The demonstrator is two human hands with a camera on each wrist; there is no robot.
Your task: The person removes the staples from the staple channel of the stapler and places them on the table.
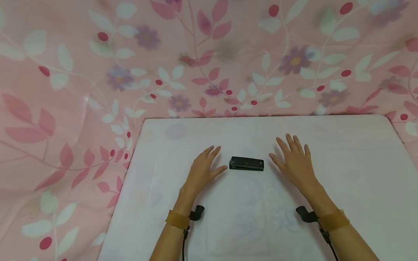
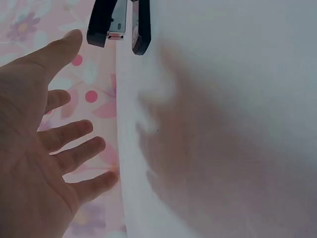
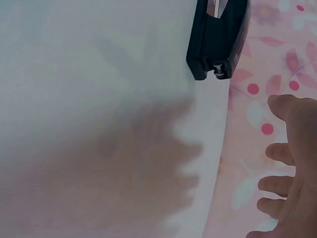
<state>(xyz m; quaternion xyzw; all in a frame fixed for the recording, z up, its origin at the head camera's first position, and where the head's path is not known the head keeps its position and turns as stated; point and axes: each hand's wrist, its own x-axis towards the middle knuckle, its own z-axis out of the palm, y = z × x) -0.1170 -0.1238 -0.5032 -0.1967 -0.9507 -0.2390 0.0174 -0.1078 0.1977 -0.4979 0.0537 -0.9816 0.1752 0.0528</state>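
Note:
A black stapler lies lengthwise from left to right on the white tabletop, between the two hands. Just left of it is my left hand, fingers spread and thumb pointing at the stapler's near end. On the other side my right hand has its fingers fanned out, the thumb tip a short way from the stapler's right end. Both hands hold nothing. The left wrist view shows the stapler's front, with its metal part between the two arms. In the right wrist view the hinged back end appears.
The white tabletop has rounded far corners and meets a pink floral cloth behind and at the sides. Each wrist wears a tan band, the left one and the right one, with a small black camera and cable.

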